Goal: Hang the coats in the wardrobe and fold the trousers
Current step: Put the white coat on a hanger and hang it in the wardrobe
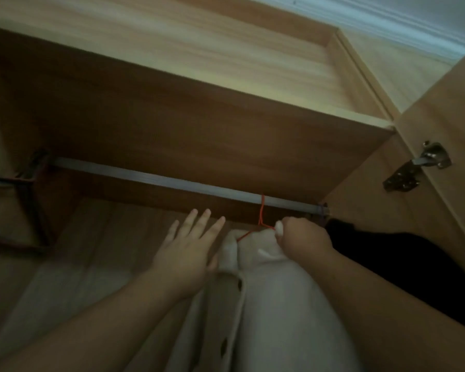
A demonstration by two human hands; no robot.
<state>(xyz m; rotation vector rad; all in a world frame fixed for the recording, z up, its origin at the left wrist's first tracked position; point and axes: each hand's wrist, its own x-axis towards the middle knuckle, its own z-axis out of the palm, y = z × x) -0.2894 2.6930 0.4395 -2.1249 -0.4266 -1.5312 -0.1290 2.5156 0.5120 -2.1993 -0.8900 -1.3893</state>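
I find the cream coat (274, 304) inside the wardrobe (199, 146), hanging on a red wire hanger (261, 216) whose hook sits over the metal rail (172, 181), toward the rail's right end. The coat's buttoned front edge runs down at the left side of the garment. My right hand (301, 238) is at the coat's collar, just below the rail; its grip is curled tight, pinching cream fabric close to the hanger's neck. My left hand (184, 253) is beside the collar on the left, grip spread, fingers straight and apart; its thumb side meets the coat's edge, though the blur prevents me from confirming contact. Just right of the right hand hangs a dark garment (403, 261), touching or very near the forearm. At the rail's far left a dark hanger (35, 200) hangs with nothing I can discern on it. At the right, the open wardrobe door (446, 108) carries a metal hinge (416, 167).
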